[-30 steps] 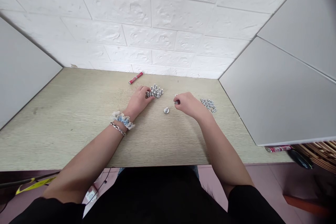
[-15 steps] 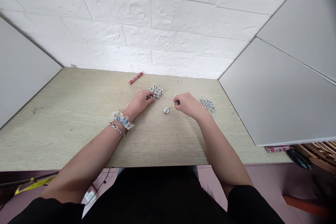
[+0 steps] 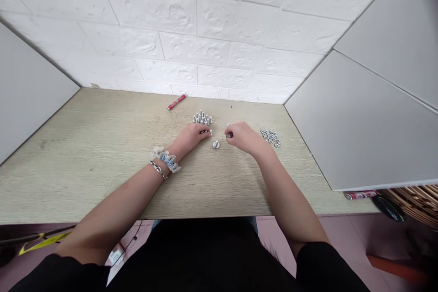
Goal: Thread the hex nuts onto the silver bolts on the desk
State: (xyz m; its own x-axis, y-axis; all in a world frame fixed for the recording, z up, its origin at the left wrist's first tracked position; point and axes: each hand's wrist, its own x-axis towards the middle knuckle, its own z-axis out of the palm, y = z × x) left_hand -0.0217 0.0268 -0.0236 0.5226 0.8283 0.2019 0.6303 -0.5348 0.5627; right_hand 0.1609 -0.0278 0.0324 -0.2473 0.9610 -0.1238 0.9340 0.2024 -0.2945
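My left hand (image 3: 193, 136) is closed, with a silver bolt (image 3: 210, 132) pinched at its fingertips just in front of the group of upright bolts (image 3: 202, 118). My right hand (image 3: 242, 138) is curled, and a small grey metal piece shows at its fingers, too hidden to name. Between the hands a bolt stands upright through a round washer (image 3: 216, 145) on the table. Right of my right hand lies a cluster of metal nuts (image 3: 270, 137). Something pale and small peeks out behind my right fingers, mostly hidden.
A red pen-like tube (image 3: 176, 101) lies near the white brick wall (image 3: 212, 50). Grey panels flank the wooden table (image 3: 102, 146) on both sides. Another red tube (image 3: 361, 195), a dark object and a woven basket (image 3: 419, 203) sit at the right edge.
My left hand has moved right and slightly toward me, away from the bolt group, with a bolt now at its fingertips. My right hand has barely moved.
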